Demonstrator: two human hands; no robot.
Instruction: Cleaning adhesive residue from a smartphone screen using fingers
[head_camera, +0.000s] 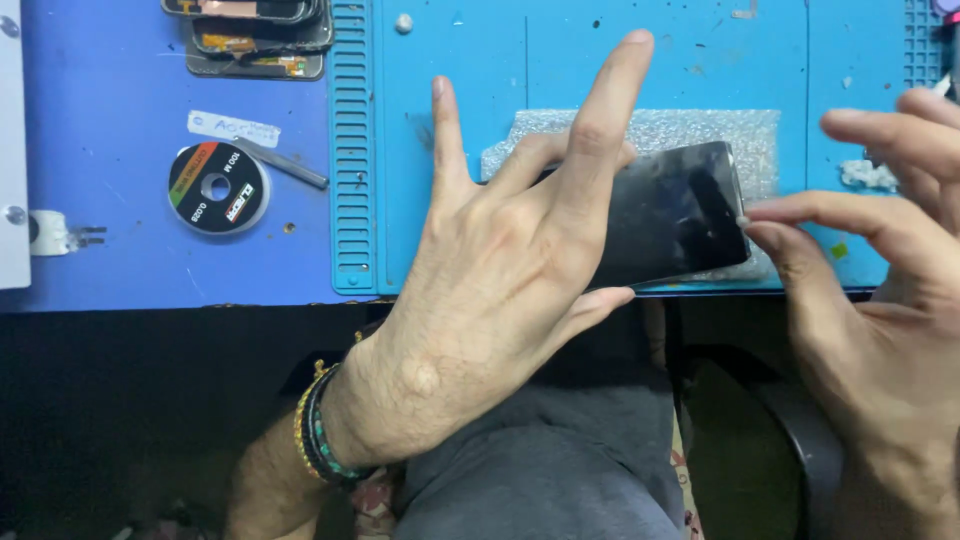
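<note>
A dark smartphone (675, 215) lies screen-up on a sheet of bubble wrap (700, 130) over a blue work mat (600, 60). My left hand (510, 270) is spread over the phone's left end; thumb and middle finger grip its long edges while the index and little finger stick up. My right hand (880, 260) is at the phone's right end, a fingertip touching its short edge, other fingers apart. Beaded bracelets circle my left wrist.
A black wire spool (218, 187), a paper label (233, 128) and a thin metal tool (285, 165) lie on the darker blue table at left. Stacked phone screens (258, 35) sit at the back left. A white device (14, 150) stands at the left edge.
</note>
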